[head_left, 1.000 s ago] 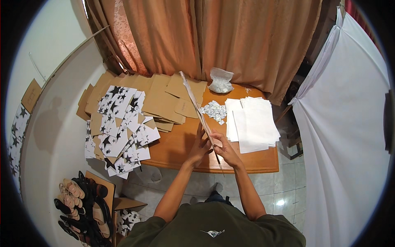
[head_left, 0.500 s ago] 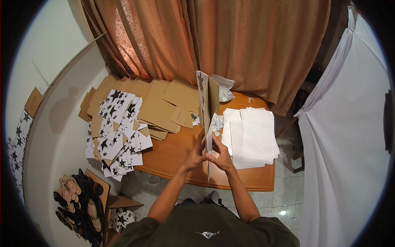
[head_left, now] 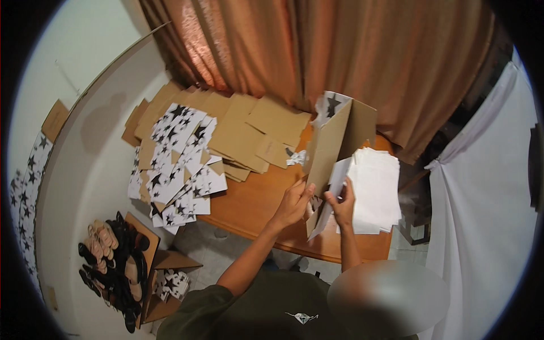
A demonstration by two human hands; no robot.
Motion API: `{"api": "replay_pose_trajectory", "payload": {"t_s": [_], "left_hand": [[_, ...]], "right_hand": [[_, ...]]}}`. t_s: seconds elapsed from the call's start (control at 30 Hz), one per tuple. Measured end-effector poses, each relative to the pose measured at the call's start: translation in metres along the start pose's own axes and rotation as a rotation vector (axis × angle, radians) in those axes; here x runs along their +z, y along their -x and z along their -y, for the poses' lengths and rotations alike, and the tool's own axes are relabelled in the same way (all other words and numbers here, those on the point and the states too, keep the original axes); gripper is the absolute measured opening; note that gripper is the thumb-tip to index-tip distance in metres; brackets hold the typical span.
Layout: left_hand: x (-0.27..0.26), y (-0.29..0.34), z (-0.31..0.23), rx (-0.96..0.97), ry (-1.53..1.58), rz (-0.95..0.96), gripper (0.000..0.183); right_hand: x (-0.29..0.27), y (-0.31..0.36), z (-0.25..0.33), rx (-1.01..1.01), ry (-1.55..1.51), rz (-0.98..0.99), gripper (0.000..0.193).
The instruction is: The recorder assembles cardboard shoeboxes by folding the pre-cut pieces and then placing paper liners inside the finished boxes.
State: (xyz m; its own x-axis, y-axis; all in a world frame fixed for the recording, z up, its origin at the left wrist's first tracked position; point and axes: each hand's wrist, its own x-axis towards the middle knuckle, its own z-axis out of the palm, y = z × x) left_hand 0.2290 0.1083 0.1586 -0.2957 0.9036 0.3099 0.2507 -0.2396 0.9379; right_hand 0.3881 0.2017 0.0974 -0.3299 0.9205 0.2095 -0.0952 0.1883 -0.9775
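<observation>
Between fingers [head_left: 348, 191], 1 cardboard box [head_left: 327, 143]

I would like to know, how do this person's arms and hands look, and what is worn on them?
The left sleeve is short and dark green, like the shirt, which bears a small whitish mark. The left hand and right hand are bare; no gloves or wristwatch show. A blurred patch hides the right sleeve.

A home-like workroom: brown curtains [head_left: 396, 51], wooden table [head_left: 249, 207], flat cardboard sheets [head_left: 232, 127], white paper stack [head_left: 377, 192], shoes [head_left: 135, 269].
</observation>
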Motion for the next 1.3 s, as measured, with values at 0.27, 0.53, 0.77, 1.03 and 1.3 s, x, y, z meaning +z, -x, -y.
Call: {"api": "replay_pose_trajectory", "payload": {"t_s": [0.27, 0.53, 0.77, 1.03, 1.3], "left_hand": [[-0.071, 0.006, 0.020, -0.025, 0.058, -0.014, 0.044], [-0.113, 0.012, 0.040, -0.190, 0.181, -0.079, 0.047], [-0.118, -0.001, 0.048, -0.238, 0.290, -0.131, 0.047], [-0.159, -0.005, 0.041, -0.149, -0.064, -0.065, 0.047], [-0.164, 0.017, 0.002, -0.203, -0.296, -0.054, 0.045]], "right_hand": [[0.022, -0.017, 0.009, 0.051, 0.030, -0.196, 0.065], [0.076, -0.023, 0.018, 0.220, 0.392, -0.339, 0.083], [0.093, -0.010, 0.000, 0.226, 0.313, -0.095, 0.112], [0.092, -0.039, 0.013, 0.419, 0.445, -0.148, 0.109], [0.117, -0.032, -0.050, 0.354, 0.344, -0.101, 0.112]]}}
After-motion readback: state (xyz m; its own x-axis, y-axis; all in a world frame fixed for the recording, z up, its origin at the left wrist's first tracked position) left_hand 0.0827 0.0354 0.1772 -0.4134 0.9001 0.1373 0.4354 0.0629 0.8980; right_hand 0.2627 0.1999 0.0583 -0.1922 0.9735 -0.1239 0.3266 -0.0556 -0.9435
